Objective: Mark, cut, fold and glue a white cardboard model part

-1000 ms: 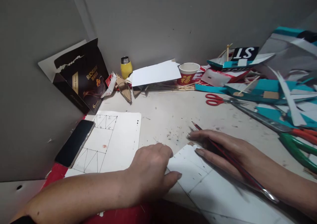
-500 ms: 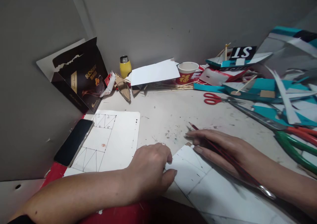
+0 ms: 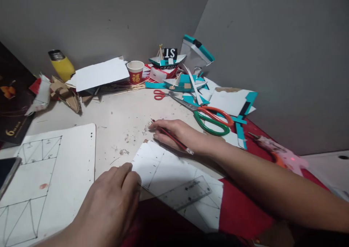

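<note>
My right hand (image 3: pixel 177 134) holds a dark red pencil (image 3: pixel 174 138), its sharpened tip poking out past the fingers and its back end over the wrist. Beneath and in front of that hand lies a white sheet (image 3: pixel 152 163) ruled with pencil lines and small marks. A clear ruler (image 3: pixel 191 191) rests on the sheet's near part. My left hand (image 3: pixel 114 192) is curled at the sheet's left edge; its thumb and fingertips are hidden. To its left is another white sheet (image 3: pixel 73 159) bearing a drawn pattern of rectangles and triangles.
Large scissors (image 3: pixel 212 121) with orange and green handles and small red scissors (image 3: pixel 160 94) lie beyond my right hand. Paper boats (image 3: pixel 185 82), a paper cup (image 3: pixel 135 72) and a yellow bottle (image 3: pixel 62 66) line the back. A phone (image 3: pixel 7 174) sits left, a glue gun (image 3: pixel 278 150) right.
The view has swung to the right, bringing the ruler and the glue gun into sight. My left hand's thumb has gone out of sight. The pencil stays in my right hand.
</note>
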Demonstrator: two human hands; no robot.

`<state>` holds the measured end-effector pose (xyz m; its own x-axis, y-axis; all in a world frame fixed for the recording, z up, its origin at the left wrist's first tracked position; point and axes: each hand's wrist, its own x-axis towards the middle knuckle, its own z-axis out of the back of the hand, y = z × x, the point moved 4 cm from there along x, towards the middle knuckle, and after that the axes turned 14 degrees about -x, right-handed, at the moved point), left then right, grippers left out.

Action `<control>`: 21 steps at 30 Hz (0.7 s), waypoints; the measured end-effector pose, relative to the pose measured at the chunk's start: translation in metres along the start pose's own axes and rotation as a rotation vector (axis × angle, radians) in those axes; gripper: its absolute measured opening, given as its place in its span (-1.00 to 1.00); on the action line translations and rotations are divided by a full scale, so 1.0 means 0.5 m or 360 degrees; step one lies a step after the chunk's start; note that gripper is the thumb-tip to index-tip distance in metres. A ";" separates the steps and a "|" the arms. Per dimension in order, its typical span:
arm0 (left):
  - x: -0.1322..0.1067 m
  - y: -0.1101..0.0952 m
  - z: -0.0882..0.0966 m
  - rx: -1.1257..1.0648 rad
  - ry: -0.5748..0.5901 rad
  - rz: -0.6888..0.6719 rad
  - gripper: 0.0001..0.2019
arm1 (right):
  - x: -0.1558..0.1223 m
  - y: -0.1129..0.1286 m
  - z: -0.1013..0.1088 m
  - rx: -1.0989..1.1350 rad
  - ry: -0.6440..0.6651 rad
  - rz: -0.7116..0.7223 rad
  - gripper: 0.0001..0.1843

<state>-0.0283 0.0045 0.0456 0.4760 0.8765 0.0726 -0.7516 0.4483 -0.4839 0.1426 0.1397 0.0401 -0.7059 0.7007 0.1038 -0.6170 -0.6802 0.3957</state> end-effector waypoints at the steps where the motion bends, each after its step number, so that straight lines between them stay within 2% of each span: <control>1: -0.003 -0.002 -0.003 0.0040 0.0001 -0.0029 -0.83 | -0.002 0.000 0.006 -0.0027 0.0024 -0.0013 -0.73; 5: -0.005 0.001 -0.007 0.0131 0.0019 -0.0107 -0.80 | -0.025 0.002 0.030 -0.0153 0.0145 -0.0050 -0.75; 10: 0.003 0.003 0.000 0.0283 0.0024 -0.0244 -0.75 | -0.103 0.006 0.038 -0.0361 0.0231 -0.0181 -0.80; 16: 0.015 0.014 -0.001 0.0459 -0.0106 -0.0339 -0.76 | -0.205 0.026 0.018 -0.0402 -0.0048 -0.0317 -0.78; 21: 0.033 0.038 -0.004 0.0530 -0.0093 -0.0339 -0.78 | -0.238 0.057 -0.012 -0.0563 -0.0232 -0.0326 -0.73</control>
<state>-0.0340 0.0272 0.0359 0.6176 0.7619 0.1949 -0.7503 0.6452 -0.1443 0.2071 0.0355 0.0335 -0.5155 0.8347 0.1938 -0.8384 -0.5380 0.0872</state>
